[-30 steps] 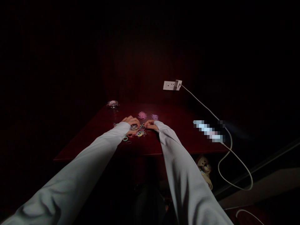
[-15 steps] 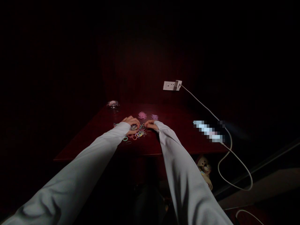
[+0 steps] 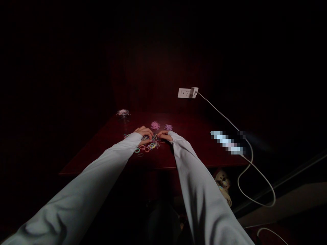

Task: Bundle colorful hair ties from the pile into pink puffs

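Note:
Colourful hair ties (image 3: 146,149) lie loosely piled on the dark red table, some plain thin bands and some thicker rings. Over the left part of this pile is my left hand (image 3: 144,133), its fingers bent and the tips close to the thumb. My right hand (image 3: 165,135) reaches in at the pile's right edge, fingers and thumb drawn together. Whatever either hand pinches is too small and dark to make out. Just beyond my hands sit a pink heap of small bands (image 3: 155,125) and a smaller purple heap (image 3: 168,127).
A clear round container (image 3: 123,113) stands at the table's back left. On the wall is a socket (image 3: 187,93) with a charger, whose white cable (image 3: 217,110) runs down to a lit, blurred-out device (image 3: 227,143) at right. A plush toy (image 3: 223,180) shows below the table (image 3: 102,160) edge.
My left thumb has shifted slightly up, nearer its fingertips. The right hand stays in nearly the same spot, and both heaps look unchanged.

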{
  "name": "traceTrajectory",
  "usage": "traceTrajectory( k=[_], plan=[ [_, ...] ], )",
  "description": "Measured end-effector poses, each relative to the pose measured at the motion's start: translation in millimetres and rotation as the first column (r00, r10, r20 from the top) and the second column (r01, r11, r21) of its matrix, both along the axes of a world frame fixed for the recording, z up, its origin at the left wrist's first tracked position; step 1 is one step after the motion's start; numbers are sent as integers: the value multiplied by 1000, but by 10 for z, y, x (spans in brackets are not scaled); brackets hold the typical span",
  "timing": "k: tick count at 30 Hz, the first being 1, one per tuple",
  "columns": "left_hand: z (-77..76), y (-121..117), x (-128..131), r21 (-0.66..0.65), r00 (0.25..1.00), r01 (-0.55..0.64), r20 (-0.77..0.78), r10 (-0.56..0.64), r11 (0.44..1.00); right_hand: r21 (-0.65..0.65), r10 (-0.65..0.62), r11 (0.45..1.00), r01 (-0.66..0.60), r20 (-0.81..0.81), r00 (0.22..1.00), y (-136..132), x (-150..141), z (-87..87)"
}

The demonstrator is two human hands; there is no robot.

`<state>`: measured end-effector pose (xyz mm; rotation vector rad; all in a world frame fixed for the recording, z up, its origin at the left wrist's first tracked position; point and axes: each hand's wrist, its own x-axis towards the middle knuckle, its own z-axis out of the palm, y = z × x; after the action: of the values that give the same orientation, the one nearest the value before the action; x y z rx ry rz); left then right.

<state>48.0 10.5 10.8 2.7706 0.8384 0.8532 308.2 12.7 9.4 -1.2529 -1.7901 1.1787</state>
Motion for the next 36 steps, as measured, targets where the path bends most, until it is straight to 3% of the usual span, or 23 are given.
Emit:
traceTrajectory(
  k=[8,11,15,19,22,36],
  plan=[
    [32,-53,9,42,999,-47,-8,47,998,-5,19,1000,-19,-16,1000,-35,-45,-13],
    [48,-87,15,47,998,-52,-32,54,998,2,16,1000,-16,57,998,-90,-67,57],
    [42,-75,22,33,998,-42,-35,43,999,21,-79,997,77,172,982,-213,-126,255],
    [13,-13,20,20,1000,-14,-22,14,1000,59,-156,988,144,411,898,-293,-227,426],
    [-7,37,11,13,1000,8,-13,-8,1000,77,-166,986,147,503,848,-289,-283,461],
    [48,-14,12,11,1000,-15,-1,15,1000,-17,-161,986,168,196,967,-194,-211,290]
  ],
)
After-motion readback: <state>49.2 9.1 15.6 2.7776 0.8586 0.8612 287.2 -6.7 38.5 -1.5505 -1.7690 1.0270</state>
